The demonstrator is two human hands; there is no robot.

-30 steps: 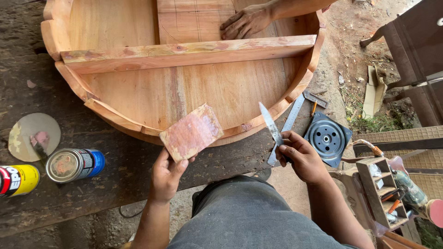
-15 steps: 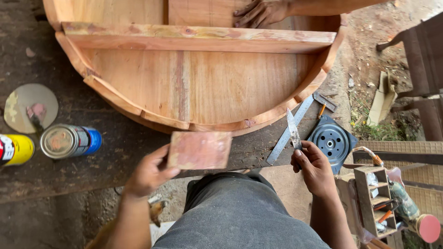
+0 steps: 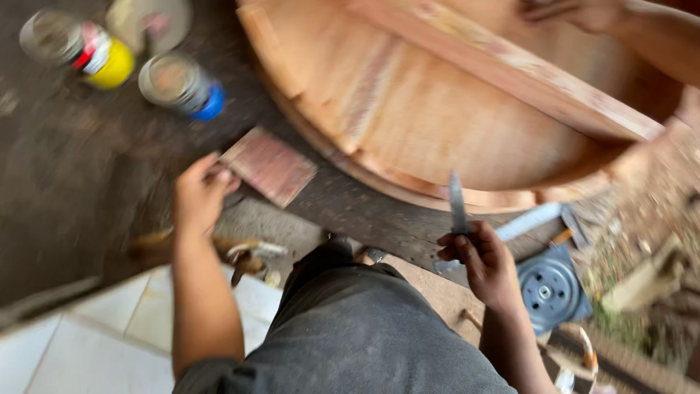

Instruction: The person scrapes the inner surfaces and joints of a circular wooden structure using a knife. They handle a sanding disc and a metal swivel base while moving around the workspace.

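The flat reddish wooden block (image 3: pixel 269 165) lies on the dark desk (image 3: pixel 87 182), pinched at its near corner by our left hand (image 3: pixel 195 198). Our right hand (image 3: pixel 483 263) is clenched around a slim metal blade (image 3: pixel 457 204), tip pointing up, just beside the rim of the big round wooden piece (image 3: pixel 437 117). Two cans (image 3: pixel 179 86) stand near the block, and another person's hand (image 3: pixel 576 13) rests on the wood's far side.

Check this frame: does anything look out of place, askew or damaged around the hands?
Nothing looks damaged or spilled. The left hand holds a reddish flat wooden piece at the bench edge, and the right hand grips a thin metal blade pointing up. Two cans lie on their sides. The picture is motion-blurred, so fine detail is unclear.
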